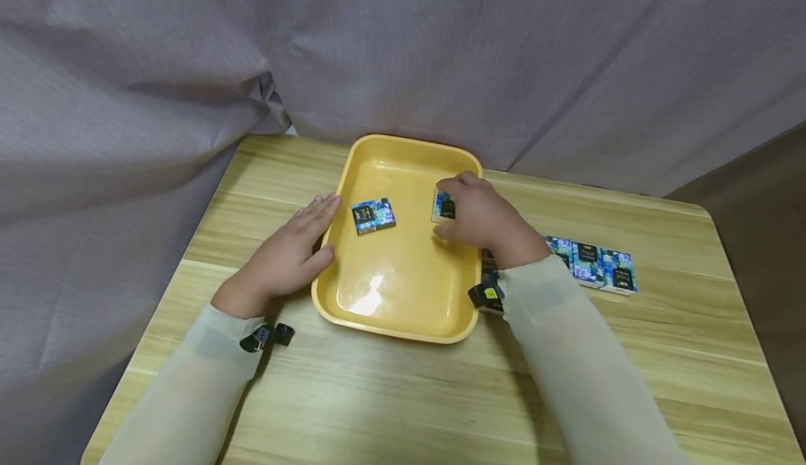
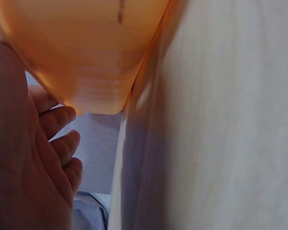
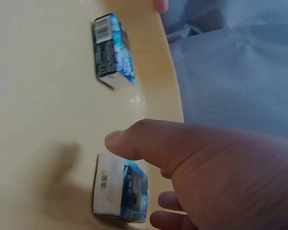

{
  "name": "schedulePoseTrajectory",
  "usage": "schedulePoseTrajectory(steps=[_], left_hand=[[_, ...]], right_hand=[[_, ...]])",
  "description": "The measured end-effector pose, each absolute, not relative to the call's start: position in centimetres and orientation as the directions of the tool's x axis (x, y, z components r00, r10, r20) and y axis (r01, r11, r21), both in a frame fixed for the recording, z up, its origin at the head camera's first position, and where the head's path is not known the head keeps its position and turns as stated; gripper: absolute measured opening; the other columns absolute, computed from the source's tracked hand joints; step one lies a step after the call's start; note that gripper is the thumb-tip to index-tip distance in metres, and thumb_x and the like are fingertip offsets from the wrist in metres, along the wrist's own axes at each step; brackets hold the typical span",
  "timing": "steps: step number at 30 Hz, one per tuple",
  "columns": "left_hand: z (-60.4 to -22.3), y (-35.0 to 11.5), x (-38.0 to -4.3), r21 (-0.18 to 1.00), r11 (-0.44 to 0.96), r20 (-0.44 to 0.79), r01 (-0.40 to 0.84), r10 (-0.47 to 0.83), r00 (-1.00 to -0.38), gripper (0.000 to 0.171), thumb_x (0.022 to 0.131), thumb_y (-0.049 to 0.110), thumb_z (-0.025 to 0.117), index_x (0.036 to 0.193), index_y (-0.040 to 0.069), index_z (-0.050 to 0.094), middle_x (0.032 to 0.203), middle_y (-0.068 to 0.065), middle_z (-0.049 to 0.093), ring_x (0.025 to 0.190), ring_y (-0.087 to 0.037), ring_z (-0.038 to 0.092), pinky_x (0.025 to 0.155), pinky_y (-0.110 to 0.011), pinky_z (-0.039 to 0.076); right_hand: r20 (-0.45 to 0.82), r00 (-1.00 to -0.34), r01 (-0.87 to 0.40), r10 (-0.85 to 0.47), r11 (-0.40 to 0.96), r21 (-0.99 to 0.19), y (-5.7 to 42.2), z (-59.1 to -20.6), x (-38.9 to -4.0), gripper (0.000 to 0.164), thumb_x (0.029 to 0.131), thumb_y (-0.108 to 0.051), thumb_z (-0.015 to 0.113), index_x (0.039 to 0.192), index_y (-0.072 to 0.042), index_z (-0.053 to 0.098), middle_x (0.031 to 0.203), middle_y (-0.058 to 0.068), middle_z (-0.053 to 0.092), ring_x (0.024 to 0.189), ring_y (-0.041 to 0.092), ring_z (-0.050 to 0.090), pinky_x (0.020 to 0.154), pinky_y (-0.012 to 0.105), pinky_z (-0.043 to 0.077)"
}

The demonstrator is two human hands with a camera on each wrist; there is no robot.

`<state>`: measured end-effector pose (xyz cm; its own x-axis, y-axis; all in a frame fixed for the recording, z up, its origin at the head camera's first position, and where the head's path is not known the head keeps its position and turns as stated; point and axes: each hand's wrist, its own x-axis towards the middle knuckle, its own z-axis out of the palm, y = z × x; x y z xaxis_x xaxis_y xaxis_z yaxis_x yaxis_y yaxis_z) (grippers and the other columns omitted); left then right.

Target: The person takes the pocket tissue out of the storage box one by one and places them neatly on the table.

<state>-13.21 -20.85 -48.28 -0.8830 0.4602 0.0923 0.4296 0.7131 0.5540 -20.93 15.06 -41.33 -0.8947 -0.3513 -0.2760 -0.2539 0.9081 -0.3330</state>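
Note:
A yellow plastic tray (image 1: 403, 290) lies on the table, holding two small tissue packs with blue floral print. The left tissue pack (image 1: 374, 215) lies flat and untouched. At the right one (image 1: 444, 204), my right hand (image 1: 481, 217) reaches over the tray's right rim, thumb at the near end and fingers round the far end. The thumb (image 3: 129, 141) overlaps that pack's corner in the right wrist view; the fingertips are partly hidden. Against the tray's left wall, my left hand (image 1: 286, 255) rests with extended fingers, its fingertips (image 2: 62, 115) by the rim.
More tissue packs (image 1: 588, 262) stand in a row on the wooden table (image 1: 378, 402), right of the tray. Others (image 1: 490, 262) sit beside the tray's right wall, partly under my right wrist. A grey curtain (image 1: 403, 52) hangs behind the table's far edge.

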Motion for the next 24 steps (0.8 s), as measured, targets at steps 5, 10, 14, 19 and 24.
schedulePoseTrajectory(steps=[5, 10, 14, 19, 24], left_hand=[[-48.4, -20.8, -13.2, 0.55, 0.713, 0.098, 0.435, 0.462, -0.881, 0.08, 0.112, 0.03, 0.055, 0.181, 0.012, 0.019, 0.188, -0.008, 0.023, 0.175, -0.04, 0.022, 0.143, -0.06, 0.021], [-48.2, -20.7, -13.1, 0.551, 0.708, 0.107, 0.441, 0.464, -0.88, 0.08, 0.112, 0.028, 0.056, 0.181, 0.01, 0.021, 0.188, -0.011, 0.025, 0.174, -0.042, 0.023, 0.143, -0.062, 0.021], [-48.0, -20.5, -13.0, 0.559, 0.705, 0.109, 0.437, 0.46, -0.881, 0.08, 0.112, 0.027, 0.057, 0.181, 0.009, 0.022, 0.188, -0.012, 0.025, 0.174, -0.042, 0.024, 0.143, -0.062, 0.021], [-47.7, -20.3, -12.9, 0.557, 0.709, 0.1, 0.432, 0.459, -0.883, 0.08, 0.112, 0.028, 0.057, 0.181, 0.01, 0.021, 0.188, -0.011, 0.024, 0.174, -0.041, 0.024, 0.143, -0.061, 0.022], [-47.7, -20.2, -13.0, 0.557, 0.71, 0.09, 0.43, 0.464, -0.882, 0.08, 0.112, 0.029, 0.056, 0.181, 0.011, 0.02, 0.188, -0.01, 0.023, 0.175, -0.041, 0.023, 0.143, -0.062, 0.022]], right_hand=[[-0.285, -0.899, -0.252, -0.333, 0.925, -0.285, 14.6, -41.5, -21.3, 0.094, 0.093, -0.035, 0.086, 0.174, -0.013, 0.043, 0.17, 0.02, 0.045, 0.153, 0.041, 0.05, 0.12, 0.059, 0.055], [-0.309, -0.893, -0.251, -0.327, 0.932, -0.261, 14.5, -41.8, -21.7, 0.095, 0.094, -0.034, 0.083, 0.175, -0.012, 0.039, 0.171, 0.022, 0.043, 0.153, 0.044, 0.049, 0.119, 0.06, 0.054], [-0.319, -0.893, -0.246, -0.316, 0.938, -0.243, 14.5, -42.0, -22.0, 0.095, 0.094, -0.031, 0.081, 0.176, -0.01, 0.037, 0.171, 0.023, 0.042, 0.152, 0.044, 0.049, 0.118, 0.059, 0.054], [-0.329, -0.894, -0.245, -0.304, 0.947, -0.211, 14.4, -42.2, -22.3, 0.096, 0.093, -0.03, 0.081, 0.175, -0.004, 0.037, 0.167, 0.026, 0.043, 0.148, 0.044, 0.05, 0.12, 0.057, 0.052], [-0.338, -0.894, -0.242, -0.293, 0.952, -0.187, 14.3, -42.3, -22.5, 0.096, 0.094, -0.029, 0.081, 0.174, -0.001, 0.036, 0.168, 0.027, 0.041, 0.152, 0.046, 0.047, 0.124, 0.058, 0.05]])
